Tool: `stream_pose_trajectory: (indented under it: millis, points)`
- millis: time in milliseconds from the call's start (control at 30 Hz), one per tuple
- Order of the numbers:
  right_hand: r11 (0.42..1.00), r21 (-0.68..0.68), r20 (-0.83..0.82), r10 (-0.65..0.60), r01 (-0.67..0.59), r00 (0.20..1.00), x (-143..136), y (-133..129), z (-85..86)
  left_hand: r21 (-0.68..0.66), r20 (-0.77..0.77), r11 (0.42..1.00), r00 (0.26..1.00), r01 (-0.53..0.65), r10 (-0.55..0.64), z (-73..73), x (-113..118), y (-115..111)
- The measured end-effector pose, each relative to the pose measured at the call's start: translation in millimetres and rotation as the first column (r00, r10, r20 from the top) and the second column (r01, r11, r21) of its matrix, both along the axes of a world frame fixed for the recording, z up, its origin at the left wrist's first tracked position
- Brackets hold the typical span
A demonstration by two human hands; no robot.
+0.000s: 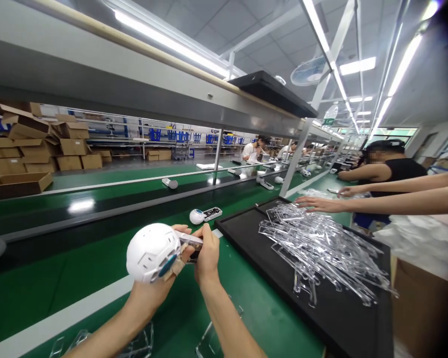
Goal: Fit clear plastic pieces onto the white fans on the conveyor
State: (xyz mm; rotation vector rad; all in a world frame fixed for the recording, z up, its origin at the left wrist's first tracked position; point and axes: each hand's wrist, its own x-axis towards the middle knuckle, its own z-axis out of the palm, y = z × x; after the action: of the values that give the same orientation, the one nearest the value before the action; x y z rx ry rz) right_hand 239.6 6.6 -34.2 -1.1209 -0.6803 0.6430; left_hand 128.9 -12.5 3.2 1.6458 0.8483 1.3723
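Note:
A white device with a round, dome-shaped head (151,251) and a blue oval patch is held up above the green bench. My left hand (173,266) grips it around the neck behind the head, with tape wrapped on a finger. My right hand (208,251) is closed on the device's flat handle end, its fingers partly hiding the dark face there. Just beyond my hands, a similar white device (197,216) lies on the belt with its handle's dark inside showing. Clear plastic frames (209,340) lie on the bench beneath my forearms.
At right, a black tray (246,238) carries a heap of clear plastic frames (321,243); a co-worker's hands (317,203) reach over it. A conveyor belt (97,233) with more devices runs alongside. A metal post (296,159) and overhead shelf (153,84) stand ahead.

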Motion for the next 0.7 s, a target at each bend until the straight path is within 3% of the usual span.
stream_pose_trajectory:
  millis: [133,233,333,400,467,533,567,633,700]
  points:
    - [1.000,0.015,0.064,-0.017,0.016,0.998,1,-2,2.0,0.064,-0.031,0.998,1.000,0.001,0.001,-0.2,2,-6]
    - [0.994,-0.105,0.203,0.023,-0.001,0.979,3,4,0.4,0.023,-0.004,0.999,1.000,0.021,-0.021,-0.7,5,-3]
    - [0.969,-0.234,0.332,0.152,-0.075,0.931,8,-1,0.4,-0.208,0.074,0.977,0.997,0.050,-0.035,-6.1,1,22]
    - [0.944,-0.296,0.424,0.266,-0.145,0.865,15,-20,-0.8,-0.380,0.001,0.925,1.000,0.022,-0.024,-13.4,-15,57]
    - [0.887,-0.442,0.610,0.409,-0.137,0.679,25,-52,-8.8,-0.417,-0.239,0.901,0.971,-0.119,0.018,-22.5,-44,104]
    - [0.807,-0.590,0.757,0.545,0.016,0.361,38,-87,-27.2,-0.214,-0.494,0.935,0.857,-0.283,0.146,-31.3,-82,151]
    - [0.787,-0.609,0.787,0.581,0.104,0.206,44,-102,-39.6,-0.168,-0.614,0.932,0.774,-0.320,0.155,-34.9,-101,171]
    - [0.801,-0.565,0.813,0.581,0.196,-0.030,55,-123,-65.1,-0.126,-0.794,0.908,0.589,-0.400,0.149,-39.4,-131,197]
    - [0.836,-0.506,0.824,0.541,0.213,-0.166,60,-131,-84.1,-0.029,-0.860,0.877,0.459,-0.480,0.223,-40.2,-140,204]
